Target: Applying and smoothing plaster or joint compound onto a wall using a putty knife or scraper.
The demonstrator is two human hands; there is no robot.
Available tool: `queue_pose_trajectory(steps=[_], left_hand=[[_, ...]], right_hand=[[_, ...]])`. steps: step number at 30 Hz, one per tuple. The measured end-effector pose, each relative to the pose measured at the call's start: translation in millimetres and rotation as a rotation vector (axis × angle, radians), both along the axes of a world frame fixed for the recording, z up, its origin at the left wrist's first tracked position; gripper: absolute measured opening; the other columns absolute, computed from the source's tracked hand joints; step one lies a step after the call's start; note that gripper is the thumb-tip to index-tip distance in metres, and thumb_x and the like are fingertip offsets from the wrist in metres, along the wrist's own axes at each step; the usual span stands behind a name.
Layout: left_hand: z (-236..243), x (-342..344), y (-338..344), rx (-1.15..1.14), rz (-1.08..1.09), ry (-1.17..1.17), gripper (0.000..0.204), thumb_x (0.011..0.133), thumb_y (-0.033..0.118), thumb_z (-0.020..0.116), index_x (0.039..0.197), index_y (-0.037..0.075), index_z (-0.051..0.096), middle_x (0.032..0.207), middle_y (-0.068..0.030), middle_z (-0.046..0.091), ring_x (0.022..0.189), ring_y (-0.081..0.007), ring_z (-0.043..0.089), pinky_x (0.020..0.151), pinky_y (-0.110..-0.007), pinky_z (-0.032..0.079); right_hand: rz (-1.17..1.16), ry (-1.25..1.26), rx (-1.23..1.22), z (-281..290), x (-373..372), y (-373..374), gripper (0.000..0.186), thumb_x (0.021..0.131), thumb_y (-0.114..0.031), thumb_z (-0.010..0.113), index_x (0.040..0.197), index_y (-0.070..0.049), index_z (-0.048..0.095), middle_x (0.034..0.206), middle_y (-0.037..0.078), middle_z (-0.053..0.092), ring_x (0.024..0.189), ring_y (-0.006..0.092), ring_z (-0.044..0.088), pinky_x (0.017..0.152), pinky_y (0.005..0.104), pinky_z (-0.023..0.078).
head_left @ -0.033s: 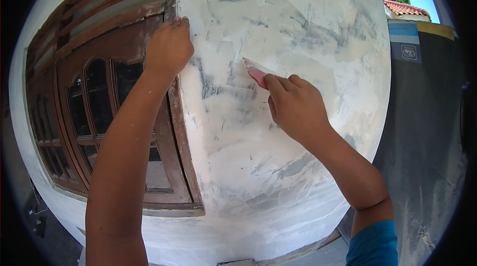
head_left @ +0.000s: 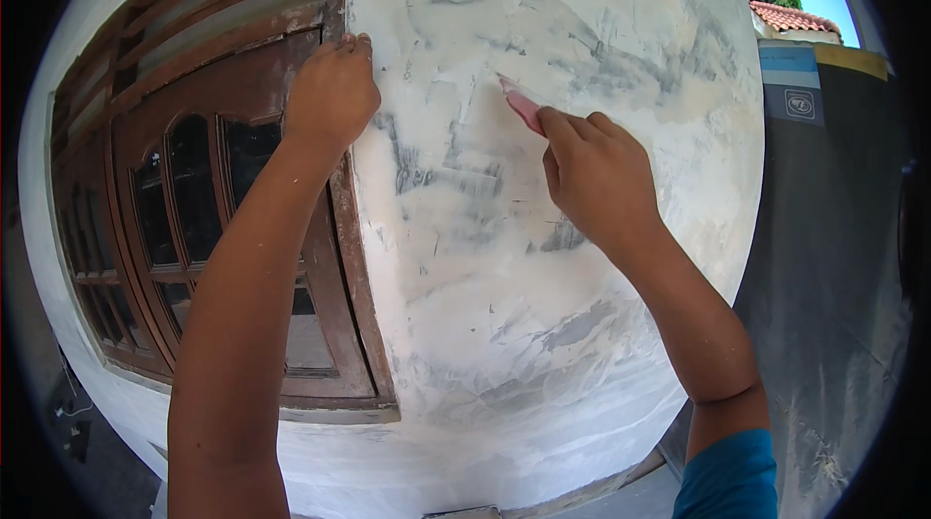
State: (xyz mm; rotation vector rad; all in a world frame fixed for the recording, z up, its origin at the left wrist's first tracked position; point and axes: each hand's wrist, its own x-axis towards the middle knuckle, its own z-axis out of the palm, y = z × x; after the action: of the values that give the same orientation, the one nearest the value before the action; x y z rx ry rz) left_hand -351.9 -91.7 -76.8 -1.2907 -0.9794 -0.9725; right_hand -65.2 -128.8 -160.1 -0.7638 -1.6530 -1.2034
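scraper (head_left: 526, 113): small and pink, with a thin pale blade along its upper side; from where i stand it is tilted, to the right of the brown window (head_left: 199, 194), close in front of the wall; i cannot tell how much of the edge touches.
wall (head_left: 465, 301): off-white, streaked with uneven grey and cream patches, beginning at the window's right edge.
right hand (head_left: 606, 175): fingers clamped on the scraper's pink part, further right of the window than the blade tip is.
left hand (head_left: 335, 97): at the window's right upright, fingers curled together; whether they pinch anything, i cannot tell.
sleeve (head_left: 727, 480): blue, on the right arm, lower than the window.
dark sheet (head_left: 834, 247): beyond the wall, well right of the window.
changed: the scraper and right hand sit higher and further from the window than before.
unchanged: the left hand, at the same upright.
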Motion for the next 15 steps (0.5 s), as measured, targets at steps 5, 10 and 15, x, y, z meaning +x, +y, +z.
queue_pose_trajectory(steps=[5, 10, 15], left_hand=[[4.8, 15.3, -1.7, 0.01, -0.028, 0.027, 0.034, 0.086, 0.003, 0.051, 0.114, -0.006, 0.066, 0.109, -0.0202, 0.071, 0.1, -0.0318, 0.066, 0.089, -0.039, 0.054], [2.7, 3.4, 7.0, 0.043, -0.001, 0.028, 0.033, 0.086, 0.003, 0.05, 0.114, -0.004, 0.067, 0.106, -0.0184, 0.071, 0.099, -0.0317, 0.066, 0.088, -0.04, 0.054], [3.9, 5.9, 4.1, 0.053, -0.031, 0.044, 0.034, 0.086, 0.002, 0.05, 0.114, -0.003, 0.068, 0.102, -0.0172, 0.071, 0.097, -0.0318, 0.065, 0.086, -0.041, 0.054]], right_hand=[[-0.147, 0.082, 0.165, 51.5, 16.4, 42.3, 0.025, 0.086, -0.005, 0.059, 0.11, 0.001, 0.065, 0.095, 0.012, 0.072, 0.079, 0.0252, 0.064, 0.068, 0.0362, 0.054], [-0.108, -0.403, 0.251, -76.1, -55.1, 41.3, 0.044, 0.076, -0.004, 0.063, 0.115, 0.015, 0.063, 0.102, 0.029, 0.07, 0.082, 0.0263, 0.067, 0.07, 0.0308, 0.056], [0.064, -0.593, 0.018, -140.7, -47.7, -17.2, 0.036, 0.078, -0.006, 0.067, 0.109, 0.013, 0.065, 0.094, 0.023, 0.071, 0.086, 0.0266, 0.069, 0.073, 0.0313, 0.057]])
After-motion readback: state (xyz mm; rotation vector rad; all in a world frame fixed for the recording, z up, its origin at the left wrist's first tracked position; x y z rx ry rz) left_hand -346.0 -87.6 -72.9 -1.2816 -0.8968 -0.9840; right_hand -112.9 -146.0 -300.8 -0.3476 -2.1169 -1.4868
